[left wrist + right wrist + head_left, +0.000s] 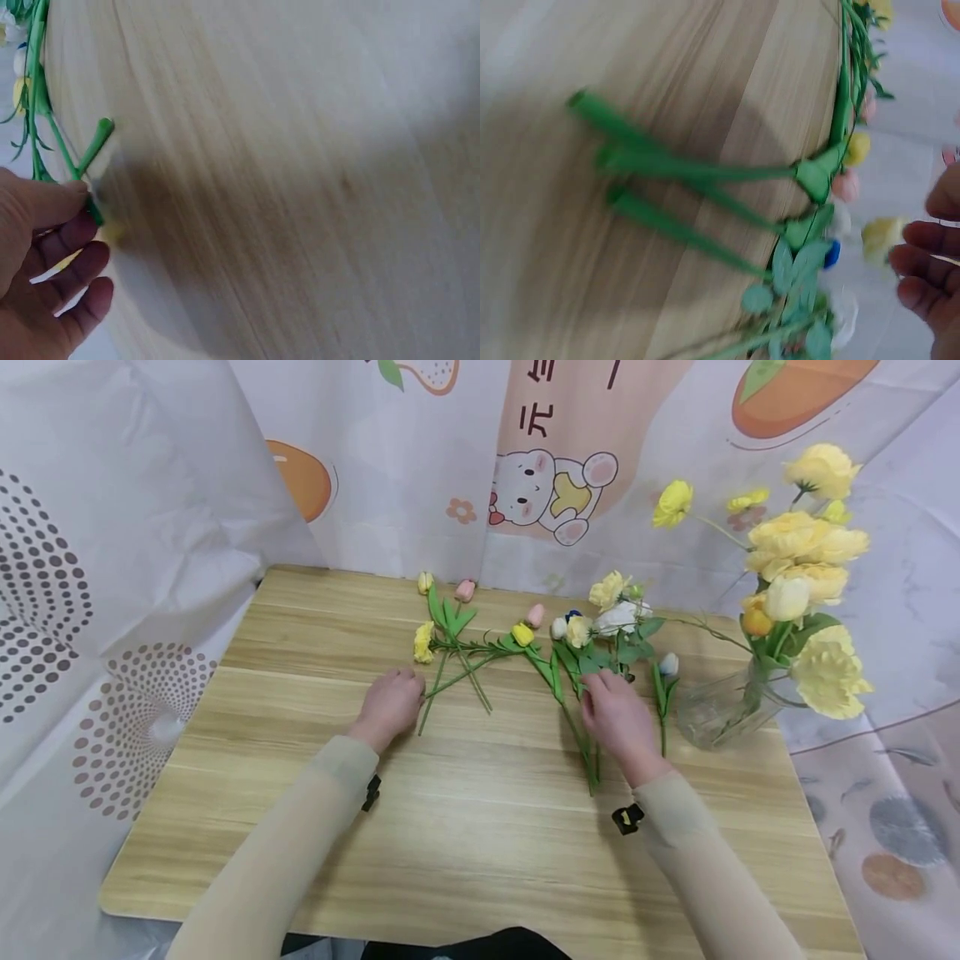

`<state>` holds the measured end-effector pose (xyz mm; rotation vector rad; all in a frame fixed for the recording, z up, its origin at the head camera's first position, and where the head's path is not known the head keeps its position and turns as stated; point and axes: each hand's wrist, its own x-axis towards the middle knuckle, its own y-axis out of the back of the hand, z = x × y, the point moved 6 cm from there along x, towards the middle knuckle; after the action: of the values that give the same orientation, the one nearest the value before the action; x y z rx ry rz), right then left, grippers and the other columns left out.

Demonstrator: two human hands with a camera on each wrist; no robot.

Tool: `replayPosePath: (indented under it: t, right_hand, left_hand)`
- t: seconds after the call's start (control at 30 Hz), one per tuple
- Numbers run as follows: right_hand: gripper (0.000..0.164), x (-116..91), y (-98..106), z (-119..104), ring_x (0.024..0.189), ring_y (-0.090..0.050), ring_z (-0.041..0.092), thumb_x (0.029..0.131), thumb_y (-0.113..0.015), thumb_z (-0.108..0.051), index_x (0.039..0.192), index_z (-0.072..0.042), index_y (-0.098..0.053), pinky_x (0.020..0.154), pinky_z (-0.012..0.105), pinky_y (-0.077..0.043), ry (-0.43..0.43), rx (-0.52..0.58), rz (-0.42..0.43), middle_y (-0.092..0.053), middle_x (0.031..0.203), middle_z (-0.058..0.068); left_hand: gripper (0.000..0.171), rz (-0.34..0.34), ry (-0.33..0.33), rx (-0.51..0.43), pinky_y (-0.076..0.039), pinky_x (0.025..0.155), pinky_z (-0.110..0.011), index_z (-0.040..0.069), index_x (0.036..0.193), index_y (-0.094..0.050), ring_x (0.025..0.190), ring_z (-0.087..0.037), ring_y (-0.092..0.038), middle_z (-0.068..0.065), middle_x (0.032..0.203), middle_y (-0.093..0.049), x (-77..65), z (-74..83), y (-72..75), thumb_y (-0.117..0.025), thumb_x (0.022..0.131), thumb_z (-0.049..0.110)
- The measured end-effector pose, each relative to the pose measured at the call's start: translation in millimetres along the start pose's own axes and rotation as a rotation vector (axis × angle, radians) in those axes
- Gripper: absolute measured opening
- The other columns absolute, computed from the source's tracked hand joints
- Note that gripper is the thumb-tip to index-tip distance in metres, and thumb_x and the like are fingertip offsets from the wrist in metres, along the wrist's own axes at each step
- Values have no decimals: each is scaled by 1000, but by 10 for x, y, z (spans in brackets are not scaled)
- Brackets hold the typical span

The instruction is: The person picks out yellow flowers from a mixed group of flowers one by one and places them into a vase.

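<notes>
Gripping with thumb and forefinger together, the left hand (390, 706) clamps a green stem (71, 157) close to its lower end, left of centre on the wooden tabletop (480, 860). Which bloom this stem carries cannot be told. Beyond the left hand lie a yellow carnation (423, 642), a pale yellow tulip (425, 582) and a pink tulip (465, 591), their stems crossing. Centrally, a yellow tulip (522, 634) lies with its stem angled toward the person. The right hand (618, 710) is near the green leaves (633, 647) of a white rose (621, 617); its thumb and curved fingers are slightly apart, with nothing visible between them. Further right are a white tulip (668, 665) and a glass vase (723, 710) filled with yellow flowers (806, 552).

The left wrist view shows the pinch and protruding stem end, hidden in the head view. The right wrist view shows three blurred stem ends (630, 161); only the head view shows the vase.
</notes>
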<state>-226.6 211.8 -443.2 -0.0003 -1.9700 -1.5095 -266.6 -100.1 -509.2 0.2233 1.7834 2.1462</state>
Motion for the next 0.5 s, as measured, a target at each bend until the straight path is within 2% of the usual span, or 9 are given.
replayPosePath:
  t: [0.23, 0.37, 0.5]
  right_hand:
    - [32, 226, -334, -63, 84, -58, 29, 89, -61, -1, 121, 2, -59, 69, 44, -54, -33, 64, -225, -59, 101, 15]
    - [35, 316, -483, -60, 88, -60, 33, 91, -56, 2, 126, 5, -54, 73, 45, -55, -34, 99, -280, -57, 110, 20]
    - [43, 381, -639, -37, 104, -58, 40, 93, -55, 2, 135, 6, -46, 87, 49, -52, -52, 124, -369, -51, 128, 27]
  left_hand:
    - [11, -56, 5, -58, -49, 59, -40, 11, 72, -56, 69, -23, -52, -6, 77, -55, -93, 79, 10, -62, 81, 9]
    - [12, -104, 20, -84, -47, 52, -39, 11, 70, -54, 65, -22, -51, -5, 75, -54, -212, 98, 14, -61, 79, 7]
    - [11, -169, 27, -111, -46, 49, -37, 11, 71, -54, 63, -21, -51, -5, 75, -54, -329, 107, -15, -61, 79, 8]
